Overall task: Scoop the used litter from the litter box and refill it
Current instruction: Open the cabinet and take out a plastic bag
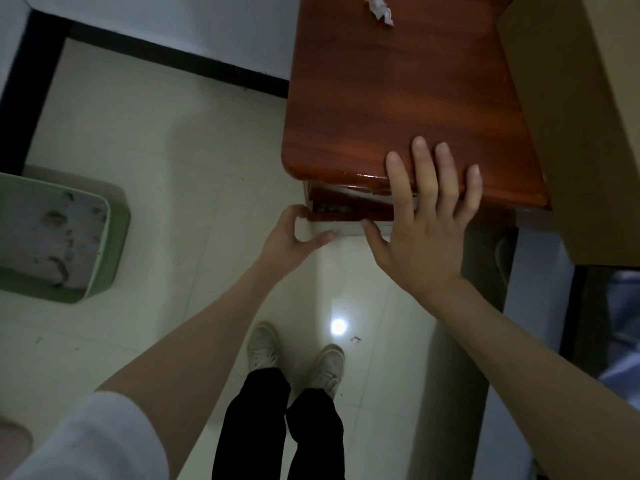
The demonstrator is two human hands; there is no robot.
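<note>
One white drawer front [341, 228] under the one wooden table [391, 98] is being pinched by the left hand [292, 233]. The table edge is being pressed by the right hand [426, 216], with fingers [424, 171] straight and spread apart. One green litter box [69, 237] is being left on the floor, well to the left of the table, and two shoes [294, 358] are being seen below it.

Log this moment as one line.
left hand: grips white drawer edge | right hand: flat on reddish wooden table | green plastic litter box: floor, untouched

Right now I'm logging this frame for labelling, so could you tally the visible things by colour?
Green: 1, the litter box
Reddish-brown: 1, the wooden table
White: 4, the crumpled paper, the flat white item under the table edge, two shoes
Tan: 1, the cardboard box
Total: 7
</note>
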